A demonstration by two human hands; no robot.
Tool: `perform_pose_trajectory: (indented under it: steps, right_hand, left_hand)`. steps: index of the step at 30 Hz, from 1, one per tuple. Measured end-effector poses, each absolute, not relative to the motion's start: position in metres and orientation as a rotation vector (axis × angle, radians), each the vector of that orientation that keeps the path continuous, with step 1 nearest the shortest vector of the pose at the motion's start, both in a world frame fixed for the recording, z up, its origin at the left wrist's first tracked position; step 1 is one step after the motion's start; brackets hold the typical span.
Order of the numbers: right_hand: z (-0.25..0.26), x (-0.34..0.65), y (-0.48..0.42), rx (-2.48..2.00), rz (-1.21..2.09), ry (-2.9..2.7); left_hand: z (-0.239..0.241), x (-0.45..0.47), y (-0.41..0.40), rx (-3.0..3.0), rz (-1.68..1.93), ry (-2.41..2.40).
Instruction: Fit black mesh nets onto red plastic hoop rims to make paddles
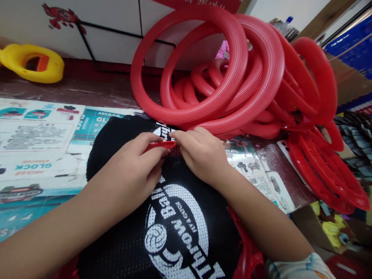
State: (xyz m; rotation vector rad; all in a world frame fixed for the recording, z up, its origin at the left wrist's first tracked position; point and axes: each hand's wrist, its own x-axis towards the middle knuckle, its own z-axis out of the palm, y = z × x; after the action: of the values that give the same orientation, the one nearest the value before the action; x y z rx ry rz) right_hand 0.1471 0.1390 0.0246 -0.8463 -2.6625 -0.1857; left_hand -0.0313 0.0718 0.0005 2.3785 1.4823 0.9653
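Observation:
Black mesh fabric with white "Throw Ball" print lies spread in front of me, and red plastic shows at its lower edges. My left hand pinches a narrow red plastic piece above the mesh. At the right end of that piece is my right hand, its thumb and fingers drawn together close to the mesh. Whatever sits between the right fingertips is hidden. Bunched mesh rises behind both hands.
Red plastic rings are piled behind my hands, with more red frames at the right. A yellow ring-shaped part rests at the back left. Printed cardboard covers the table. A box of yellow items stands lower right.

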Motion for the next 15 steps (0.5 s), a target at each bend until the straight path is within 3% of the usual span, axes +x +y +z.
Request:
perform_pose_trajectory:
  steps: [15]
  right_hand:
    - [0.0223,0.1463,0.1385,-0.926,-0.165,-2.682]
  left_hand:
    - [-0.0037,-0.0341,0.0756,2.492,0.898,1.514]
